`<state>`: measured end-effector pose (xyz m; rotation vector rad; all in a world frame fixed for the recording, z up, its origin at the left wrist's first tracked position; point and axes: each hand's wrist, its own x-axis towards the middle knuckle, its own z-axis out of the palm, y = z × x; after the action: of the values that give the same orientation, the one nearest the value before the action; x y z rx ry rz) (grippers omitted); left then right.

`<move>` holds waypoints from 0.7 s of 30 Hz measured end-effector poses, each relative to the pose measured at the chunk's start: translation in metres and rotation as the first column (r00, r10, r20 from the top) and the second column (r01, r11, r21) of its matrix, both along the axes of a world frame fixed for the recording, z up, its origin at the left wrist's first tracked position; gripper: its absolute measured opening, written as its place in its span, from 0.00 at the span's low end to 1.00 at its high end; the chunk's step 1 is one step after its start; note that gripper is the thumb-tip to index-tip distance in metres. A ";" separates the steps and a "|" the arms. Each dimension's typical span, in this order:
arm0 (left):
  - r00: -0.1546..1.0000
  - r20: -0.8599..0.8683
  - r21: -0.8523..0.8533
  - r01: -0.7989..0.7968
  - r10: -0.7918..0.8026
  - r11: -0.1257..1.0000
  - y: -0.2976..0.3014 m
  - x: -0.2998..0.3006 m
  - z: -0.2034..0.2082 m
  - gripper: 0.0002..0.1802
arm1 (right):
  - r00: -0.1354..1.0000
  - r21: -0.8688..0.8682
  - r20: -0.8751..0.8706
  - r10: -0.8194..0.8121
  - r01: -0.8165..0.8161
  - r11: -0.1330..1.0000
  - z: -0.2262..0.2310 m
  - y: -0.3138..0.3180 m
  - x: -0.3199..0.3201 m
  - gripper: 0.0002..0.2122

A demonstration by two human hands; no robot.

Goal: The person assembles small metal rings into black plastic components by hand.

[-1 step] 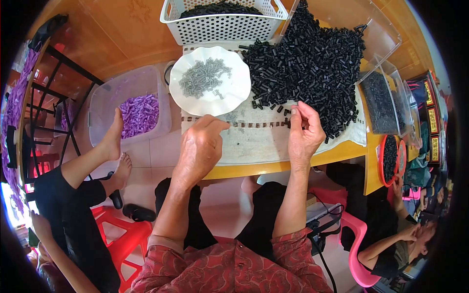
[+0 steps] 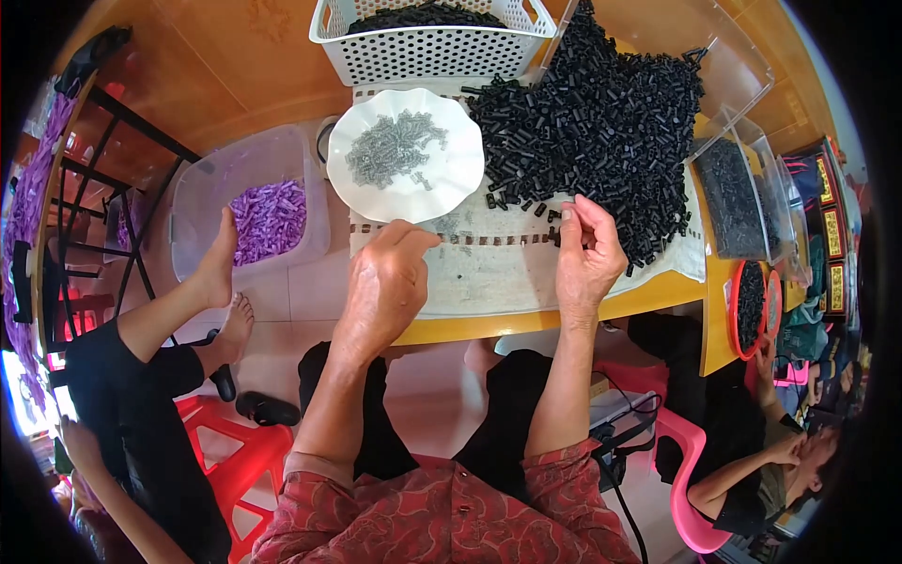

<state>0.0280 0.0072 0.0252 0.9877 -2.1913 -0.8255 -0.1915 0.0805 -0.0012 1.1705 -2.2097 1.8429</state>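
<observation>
My left hand [image 2: 383,287] is closed, its index finger bent, just below the near rim of a white scalloped plate [image 2: 451,193]. Whatever it holds is hidden by the fingers. On the plate lies a heap of small clear tube-like pieces [image 2: 390,150]. At the near edge of a big pile of short black tubes [image 2: 592,132], my right hand [image 2: 590,254] has its thumb and fingers drawn together. I cannot make out what is between its fingertips. A few loose black tubes lie beside the thumb on the pale cloth [image 2: 489,282].
A white perforated basket [image 2: 432,58] of black pieces stands behind the plate. Clear boxes [image 2: 733,202] and a red tray [image 2: 749,310] with black pieces are on the right. A plastic tub [image 2: 315,188] holds purple pieces at left. Other people sit on both sides.
</observation>
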 end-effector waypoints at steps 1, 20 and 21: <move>0.999 0.024 -0.073 -0.028 0.030 0.997 0.000 0.000 -0.003 0.13 | 1.000 0.001 0.001 0.004 -0.004 1.000 0.000 -0.001 0.001 0.08; 0.989 0.149 -0.189 0.026 0.002 0.982 0.018 -0.012 -0.003 0.14 | 0.999 0.033 -0.034 0.028 -0.027 0.999 -0.003 -0.005 0.007 0.08; 0.989 0.145 -0.185 0.023 0.004 0.982 0.018 -0.010 -0.005 0.14 | 0.999 0.053 -0.035 0.027 -0.025 0.998 -0.003 -0.006 0.009 0.08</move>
<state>0.0184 0.0249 0.0199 0.9705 -2.3481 -0.5544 -0.1829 0.0742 -0.0040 1.2363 -2.2478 1.7695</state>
